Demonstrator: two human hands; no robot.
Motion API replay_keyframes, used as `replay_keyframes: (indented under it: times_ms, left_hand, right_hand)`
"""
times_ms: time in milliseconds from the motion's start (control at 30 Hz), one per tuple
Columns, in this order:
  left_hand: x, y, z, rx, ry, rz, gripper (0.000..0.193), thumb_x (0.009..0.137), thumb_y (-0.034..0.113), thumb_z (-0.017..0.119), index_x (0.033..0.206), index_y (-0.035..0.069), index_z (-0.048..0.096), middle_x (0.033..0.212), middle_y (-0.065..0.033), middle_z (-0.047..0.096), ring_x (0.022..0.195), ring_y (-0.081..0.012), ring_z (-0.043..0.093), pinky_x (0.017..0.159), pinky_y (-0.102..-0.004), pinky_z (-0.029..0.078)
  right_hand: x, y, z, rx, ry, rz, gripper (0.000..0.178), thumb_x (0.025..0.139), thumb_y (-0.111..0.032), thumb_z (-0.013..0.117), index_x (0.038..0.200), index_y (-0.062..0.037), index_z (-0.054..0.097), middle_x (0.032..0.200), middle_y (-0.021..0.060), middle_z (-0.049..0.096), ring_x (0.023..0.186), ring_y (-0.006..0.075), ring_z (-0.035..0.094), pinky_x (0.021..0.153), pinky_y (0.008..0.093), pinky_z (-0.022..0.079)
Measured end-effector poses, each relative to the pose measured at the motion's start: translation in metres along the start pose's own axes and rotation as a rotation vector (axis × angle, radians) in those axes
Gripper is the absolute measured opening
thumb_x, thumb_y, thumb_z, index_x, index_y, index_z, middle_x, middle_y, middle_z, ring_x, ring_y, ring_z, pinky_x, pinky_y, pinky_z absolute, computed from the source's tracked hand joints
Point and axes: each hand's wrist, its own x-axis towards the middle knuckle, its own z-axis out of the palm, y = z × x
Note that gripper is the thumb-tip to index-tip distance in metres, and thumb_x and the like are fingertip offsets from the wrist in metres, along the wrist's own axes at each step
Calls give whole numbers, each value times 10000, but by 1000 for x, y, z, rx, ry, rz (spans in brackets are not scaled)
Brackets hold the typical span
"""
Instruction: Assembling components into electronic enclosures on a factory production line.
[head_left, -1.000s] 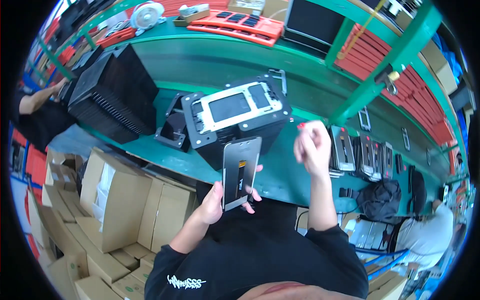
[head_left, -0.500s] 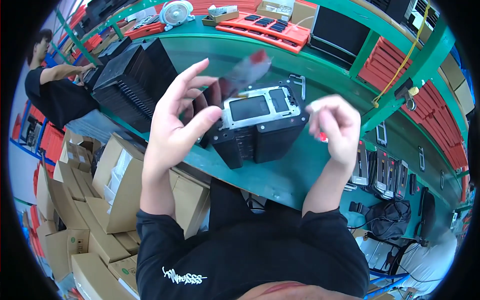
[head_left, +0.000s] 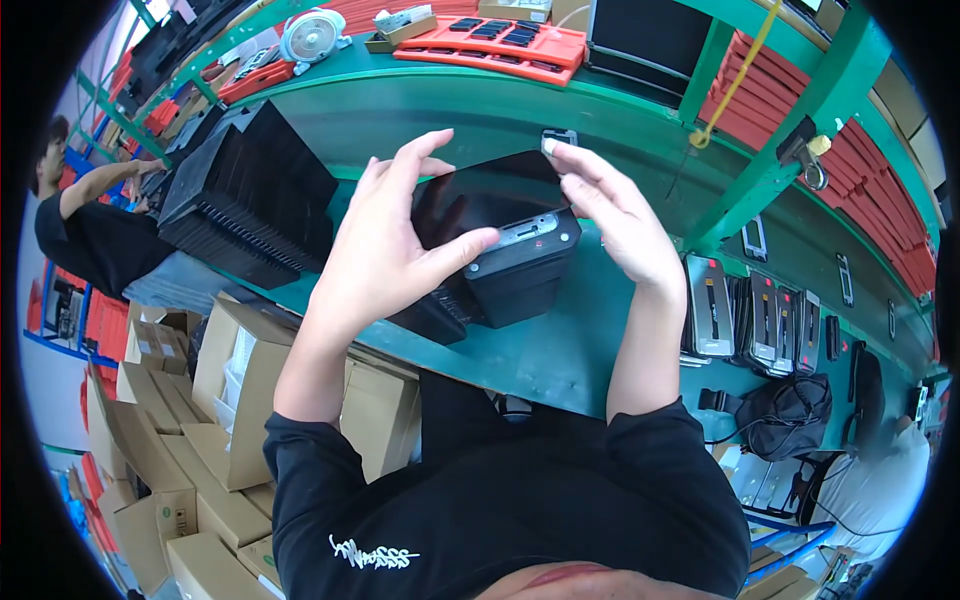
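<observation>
A dark glossy rectangular panel [head_left: 500, 190], much like a phone or tablet screen, is tilted between my hands. My left hand [head_left: 385, 240] grips its left side, thumb reaching across the near edge. At the panel's right edge are the bent fingers of my right hand [head_left: 622, 222]. Below the panel, a silver metal frame [head_left: 528, 231] shows only along its near end; the panel hides the remainder. That frame lies on a stack of black trays [head_left: 515, 288] with round studs at the corners.
A taller stack of black trays [head_left: 245, 200] stands to the left, near a co-worker [head_left: 95, 215]. Upright dark panels [head_left: 708, 305] and a black bag [head_left: 790, 415] lie right. A green post [head_left: 780, 150] rises beyond my right hand. Cardboard boxes [head_left: 215, 440] crowd the lower left.
The glossy panel has swung from my left hand to over the metal frame, covering most of it. My right hand has moved in to the panel's edge. The blurred clear film with a red end is no longer visible.
</observation>
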Motion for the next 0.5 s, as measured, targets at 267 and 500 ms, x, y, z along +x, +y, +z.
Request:
replay_keyframes:
  times_ms: [267, 500]
  left_hand:
    - [-12, -7, -4, -37, 30, 25, 889, 690, 267, 899, 1442, 33, 487, 1185, -159, 677, 1137, -306, 650, 1022, -396, 478]
    - [-14, -8, -4, -119, 0, -52, 876, 698, 249, 890, 1447, 43, 485, 1185, -153, 684, 1165, -305, 644, 1067, -400, 456]
  right_hand:
    - [1, 15, 5, -123, -150, -51, 697, 1040, -263, 538, 1620, -29, 229, 1595, 245, 375, 1438, 321, 439, 1183, 377, 325]
    - [-2, 3, 12, -253, -151, 54, 696, 1024, -249, 480, 1618, -14, 204, 1603, 286, 343, 1479, 375, 378, 1197, 366, 286]
